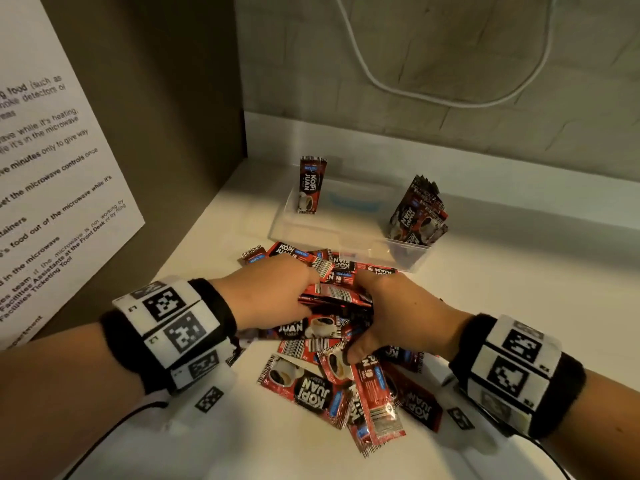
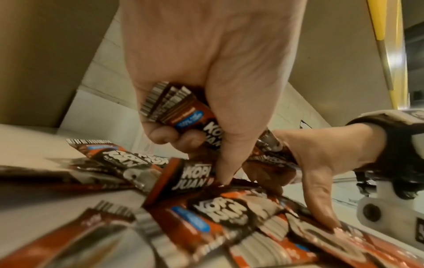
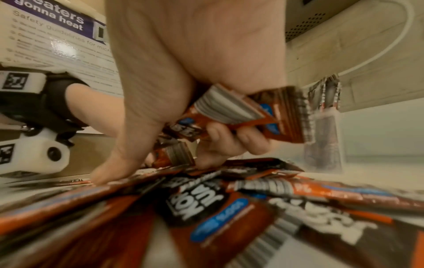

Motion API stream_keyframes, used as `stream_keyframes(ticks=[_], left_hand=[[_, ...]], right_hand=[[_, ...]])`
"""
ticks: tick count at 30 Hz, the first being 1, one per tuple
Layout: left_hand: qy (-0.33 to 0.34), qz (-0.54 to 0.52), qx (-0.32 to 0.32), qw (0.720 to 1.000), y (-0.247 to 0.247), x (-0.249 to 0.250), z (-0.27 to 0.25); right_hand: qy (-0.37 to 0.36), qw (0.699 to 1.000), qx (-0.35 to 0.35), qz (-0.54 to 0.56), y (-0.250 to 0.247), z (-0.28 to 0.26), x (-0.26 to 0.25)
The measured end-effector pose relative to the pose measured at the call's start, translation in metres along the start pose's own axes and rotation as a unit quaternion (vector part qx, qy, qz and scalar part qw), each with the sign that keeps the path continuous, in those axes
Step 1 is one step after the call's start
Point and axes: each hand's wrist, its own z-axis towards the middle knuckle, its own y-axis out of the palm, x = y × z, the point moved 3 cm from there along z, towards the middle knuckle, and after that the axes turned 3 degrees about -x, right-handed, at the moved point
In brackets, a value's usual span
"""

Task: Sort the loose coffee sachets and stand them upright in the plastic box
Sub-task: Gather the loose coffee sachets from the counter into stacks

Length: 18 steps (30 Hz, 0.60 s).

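Observation:
A heap of loose red-and-black coffee sachets (image 1: 311,389) lies on the white counter in front of me. My left hand (image 1: 284,292) and right hand (image 1: 391,306) meet over the heap, each gripping one end of a bundle of sachets (image 1: 336,299). In the left wrist view my left hand (image 2: 195,141) curls round several stacked sachets (image 2: 174,107). My right hand (image 3: 174,156) curls round the bundle (image 3: 263,116) too. The clear plastic box (image 1: 349,233) stands behind the heap. It holds one upright sachet (image 1: 309,185) at its left end and an upright bunch (image 1: 419,213) at its right.
A printed notice (image 1: 52,168) hangs on the brown side wall at the left. A white cable (image 1: 450,98) loops down the tiled back wall. Bare counter (image 1: 526,299) lies right of the box. A beige vented appliance (image 3: 321,27) shows above in the right wrist view.

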Motion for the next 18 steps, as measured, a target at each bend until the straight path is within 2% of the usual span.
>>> stream_keyframes(ticks=[5,12,18], left_hand=[[-0.022,-0.003,0.027,0.999,-0.013,-0.005,-0.004],[-0.047,-0.135,0.047,0.989,-0.028,-0.007,-0.014],[-0.05,-0.195,-0.007,0.98,-0.009,-0.004,-0.019]], right_hand=[[0.023,1.0,0.015,0.003,0.002,-0.007,0.002],[0.035,0.997,0.031,0.063,0.001,-0.012,0.003],[0.053,0.968,-0.019,0.245,-0.014,-0.018,0.008]])
